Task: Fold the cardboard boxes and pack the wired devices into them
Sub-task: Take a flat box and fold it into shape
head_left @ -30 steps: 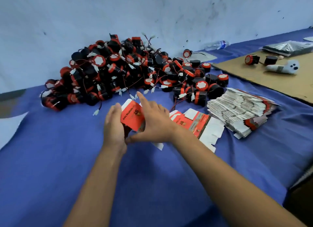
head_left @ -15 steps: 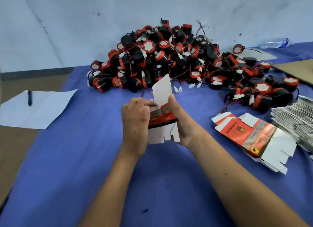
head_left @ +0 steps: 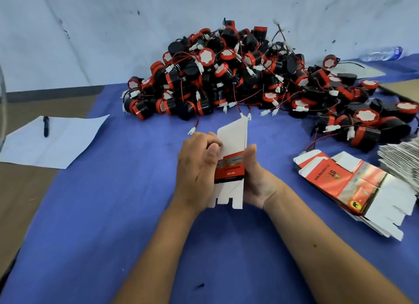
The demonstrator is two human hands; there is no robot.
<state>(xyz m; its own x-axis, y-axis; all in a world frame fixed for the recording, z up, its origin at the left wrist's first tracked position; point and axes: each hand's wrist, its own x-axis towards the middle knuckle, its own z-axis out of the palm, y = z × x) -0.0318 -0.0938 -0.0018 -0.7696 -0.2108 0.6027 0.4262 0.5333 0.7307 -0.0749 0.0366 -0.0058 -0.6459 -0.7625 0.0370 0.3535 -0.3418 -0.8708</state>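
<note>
Between my hands stands a small red and white cardboard box [head_left: 230, 167], upright above the blue cloth, its white top flap raised and its notched bottom flaps hanging down. My left hand [head_left: 196, 170] grips the box's left side, thumb on the front face and fingers curled over the top edge. My right hand [head_left: 255, 179] holds the right side, thumb along the edge. Behind the box lies a big heap of black and red wired devices [head_left: 238, 77] with white connectors. Flat unfolded boxes [head_left: 344, 181] lie at the right.
A taller stack of flat boxes [head_left: 403, 161] sits at the right edge. A white sheet [head_left: 56, 142] with a black pen [head_left: 46, 125] lies at the left on the brown table. A plastic bottle [head_left: 383, 52] lies by the wall. A blue cloth [head_left: 113, 213] covers the table.
The view swung left, so the device heap and flat boxes shifted right in frame. The box went from tilted in my hands to upright, with its top flap raised.
</note>
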